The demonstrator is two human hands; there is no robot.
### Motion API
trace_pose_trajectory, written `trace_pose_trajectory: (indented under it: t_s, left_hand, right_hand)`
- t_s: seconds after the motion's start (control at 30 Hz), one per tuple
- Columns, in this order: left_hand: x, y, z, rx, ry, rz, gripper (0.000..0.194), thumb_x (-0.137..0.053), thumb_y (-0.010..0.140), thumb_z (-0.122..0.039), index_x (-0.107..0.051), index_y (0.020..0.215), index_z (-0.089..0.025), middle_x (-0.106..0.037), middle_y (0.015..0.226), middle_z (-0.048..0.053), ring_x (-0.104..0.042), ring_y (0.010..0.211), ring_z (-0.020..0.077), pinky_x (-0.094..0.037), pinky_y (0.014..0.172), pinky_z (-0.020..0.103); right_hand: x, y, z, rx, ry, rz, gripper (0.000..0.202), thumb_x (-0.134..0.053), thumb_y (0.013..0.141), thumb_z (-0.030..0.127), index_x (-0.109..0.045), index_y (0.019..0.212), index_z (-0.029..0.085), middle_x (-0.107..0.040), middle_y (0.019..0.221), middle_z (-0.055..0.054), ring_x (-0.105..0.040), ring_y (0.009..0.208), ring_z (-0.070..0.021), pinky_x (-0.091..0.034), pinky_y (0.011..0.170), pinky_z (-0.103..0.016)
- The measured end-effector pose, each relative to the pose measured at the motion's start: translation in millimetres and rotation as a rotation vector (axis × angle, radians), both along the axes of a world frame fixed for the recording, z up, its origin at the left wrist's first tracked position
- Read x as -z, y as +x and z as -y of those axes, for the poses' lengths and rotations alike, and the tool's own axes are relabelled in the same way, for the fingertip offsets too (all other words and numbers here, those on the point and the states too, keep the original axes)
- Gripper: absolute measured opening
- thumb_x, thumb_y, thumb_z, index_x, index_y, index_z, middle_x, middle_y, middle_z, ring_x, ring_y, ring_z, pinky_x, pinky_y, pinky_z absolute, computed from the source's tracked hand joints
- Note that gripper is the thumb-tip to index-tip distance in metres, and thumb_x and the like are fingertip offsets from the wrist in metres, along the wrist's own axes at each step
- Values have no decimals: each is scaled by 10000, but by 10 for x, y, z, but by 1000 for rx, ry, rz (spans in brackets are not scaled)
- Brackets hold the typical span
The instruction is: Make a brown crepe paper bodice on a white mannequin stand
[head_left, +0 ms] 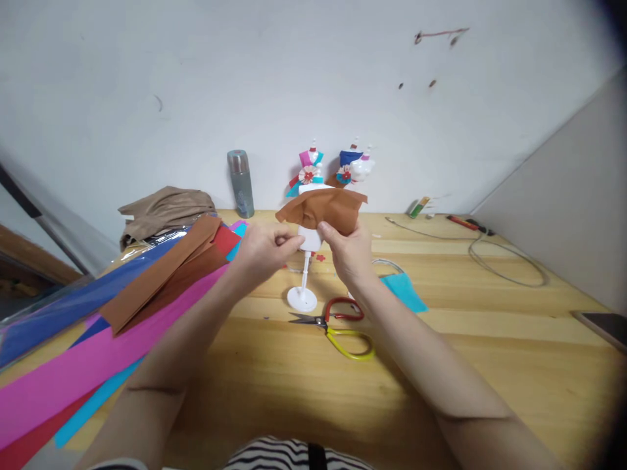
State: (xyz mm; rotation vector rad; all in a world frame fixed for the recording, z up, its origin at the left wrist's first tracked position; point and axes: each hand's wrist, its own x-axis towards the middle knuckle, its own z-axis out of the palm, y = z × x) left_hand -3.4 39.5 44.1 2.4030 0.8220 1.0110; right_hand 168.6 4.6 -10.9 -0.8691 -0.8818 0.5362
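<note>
A small white dress form (309,240) stands upright on a round base in front of me, most of its body hidden behind a piece of brown crepe paper (337,203). My right hand (351,253) is closed on the lower right part of this brown paper, thumb in front, pressing it to the form. At the left side of the form, my left hand (267,253) is closed with thumb and fingertips pinched together; what lies between them I cannot make out. Scissors (321,321) with one red and one yellow handle lie partly spread beside the base.
Long colored paper strips (147,352) and a folded brown cloth (166,209) lie at left. A thermos (241,186) stands by the wall near decorated dress forms (350,160). On the right are a turquoise paper piece (405,292), a cable (509,277) and a phone-like dark slab (605,326).
</note>
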Motion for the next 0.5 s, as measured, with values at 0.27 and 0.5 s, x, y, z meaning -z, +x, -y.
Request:
trace_pose_trajectory:
  t_s: [0.27, 0.5]
  left_hand:
    - [283, 197, 31, -110, 96, 254, 258, -661, 870, -340, -773, 996, -146, -677, 658, 18, -555, 589, 120, -458, 612, 241]
    - [209, 191, -28, -49, -159, 313, 155, -706, 795, -303, -733, 841, -158, -533, 589, -46, -463, 546, 90, -389, 551, 224]
  right_hand:
    - [-46, -109, 71, -23, 10, 29, 408, -880, 659, 377, -708, 1006, 247, -785, 1079, -59, -720, 1018, -278, -563, 966, -474]
    - [-140, -159, 151, -187, -76, 28, 312, -807, 698, 294, -731, 995, 238, -775, 996, -48, -711, 979, -261, -575, 914, -453]
